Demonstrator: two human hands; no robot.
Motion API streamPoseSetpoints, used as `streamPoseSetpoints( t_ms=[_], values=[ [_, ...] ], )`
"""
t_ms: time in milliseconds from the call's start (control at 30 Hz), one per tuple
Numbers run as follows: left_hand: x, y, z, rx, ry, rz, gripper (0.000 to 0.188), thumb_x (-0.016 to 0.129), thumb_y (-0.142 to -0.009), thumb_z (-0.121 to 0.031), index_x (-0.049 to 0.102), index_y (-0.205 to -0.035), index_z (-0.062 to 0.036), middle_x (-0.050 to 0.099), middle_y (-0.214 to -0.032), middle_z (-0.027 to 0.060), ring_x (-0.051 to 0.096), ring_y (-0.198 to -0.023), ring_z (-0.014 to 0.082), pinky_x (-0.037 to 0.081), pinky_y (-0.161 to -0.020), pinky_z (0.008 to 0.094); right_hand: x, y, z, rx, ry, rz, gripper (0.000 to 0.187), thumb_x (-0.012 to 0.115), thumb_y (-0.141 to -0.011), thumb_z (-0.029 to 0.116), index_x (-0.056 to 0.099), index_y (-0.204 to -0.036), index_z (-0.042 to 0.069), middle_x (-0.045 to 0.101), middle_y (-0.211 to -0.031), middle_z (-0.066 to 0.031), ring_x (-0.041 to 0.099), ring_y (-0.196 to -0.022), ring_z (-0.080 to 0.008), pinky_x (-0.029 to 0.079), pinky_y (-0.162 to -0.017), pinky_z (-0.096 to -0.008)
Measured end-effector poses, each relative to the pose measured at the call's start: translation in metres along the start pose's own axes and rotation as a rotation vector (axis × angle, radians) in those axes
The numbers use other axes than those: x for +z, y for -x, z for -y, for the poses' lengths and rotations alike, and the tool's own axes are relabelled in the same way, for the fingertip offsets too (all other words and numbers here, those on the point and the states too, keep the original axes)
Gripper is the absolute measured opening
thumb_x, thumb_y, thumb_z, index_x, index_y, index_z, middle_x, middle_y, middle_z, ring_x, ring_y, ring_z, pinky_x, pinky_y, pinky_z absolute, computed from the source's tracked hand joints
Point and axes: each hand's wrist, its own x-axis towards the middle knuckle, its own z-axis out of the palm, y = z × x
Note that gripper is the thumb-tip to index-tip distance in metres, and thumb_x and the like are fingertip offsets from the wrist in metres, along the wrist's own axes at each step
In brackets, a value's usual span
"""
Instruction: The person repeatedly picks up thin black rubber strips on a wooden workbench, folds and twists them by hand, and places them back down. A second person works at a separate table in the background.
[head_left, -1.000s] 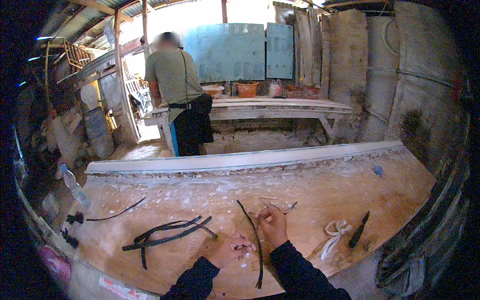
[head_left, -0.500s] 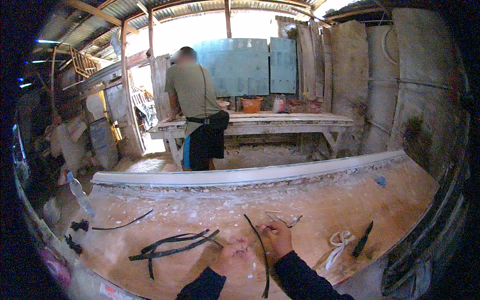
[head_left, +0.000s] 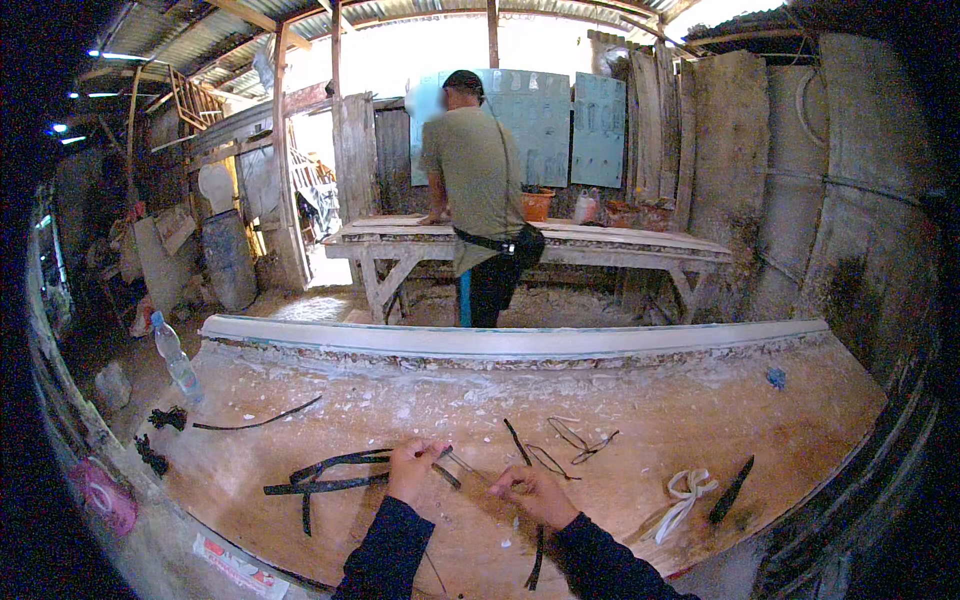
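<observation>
Through the head view, I judge the work to be partway along. My left hand (head_left: pixel 415 470) and right hand (head_left: pixel 535 497) each pinch fingertips together on a thin strand (head_left: pixel 468 466), which spans the short gap between them, over the middle of the counter (head_left: pixel 660 420) toward its near edge. I see no finished piece there, and I cannot tell how much is left.

Several black strips (head_left: pixel 330 486) lie loose beside and partly behind my left hand. A single black strip (head_left: pixel 517 441) runs past my right hand toward the near edge, and thin bent strands (head_left: pixel 599 446) lie just beyond that hand.

For edges: white moulding (head_left: pixel 500 341) lines the far edge, a bottle (head_left: pixel 175 357) stands by the far left corner, and black bundles (head_left: pixel 168 418) sit along the left edge. A knotted white strip (head_left: pixel 685 497) and a dark pointed tool (head_left: pixel 733 490) lie toward the right edge, well apart from my right hand, so sideways room looks widest there. Leftward, the loose strips crowd me.
</observation>
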Motion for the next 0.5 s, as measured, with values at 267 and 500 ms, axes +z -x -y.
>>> streamPoseSetpoints(
  t_ms=[267,500],
  values=[
    [-0.069,-0.030,0.026,0.097,-0.086,-0.562,0.008,0.055,-0.079,-0.012,0.056,-0.080,-0.0032,0.056,-0.075,0.0029,0.049,-0.060,0.0097,0.040,-0.058,0.0222,0.019,0.010,0.010,-0.198,-0.004,0.218,0.005,0.056,-0.074,0.005,0.057,-0.078,0.003,0.057,-0.077,-0.0051,0.054,-0.076,-0.0145,0.043,-0.068,-0.0268],
    [-0.030,-0.005,-0.002,-0.077,0.146,-0.225,0.013,0.057,-0.078,-0.017,0.056,-0.080,-0.0038,0.054,-0.071,0.0002,0.046,-0.058,0.0074,0.038,-0.054,0.0202,0.012,0.007,0.021,-0.203,0.649,-0.250,0.025,0.059,-0.074,0.020,0.055,-0.094,0.007,0.054,-0.096,-0.0130,0.052,-0.087,-0.0270,0.037,-0.079,-0.0377]
  ],
)
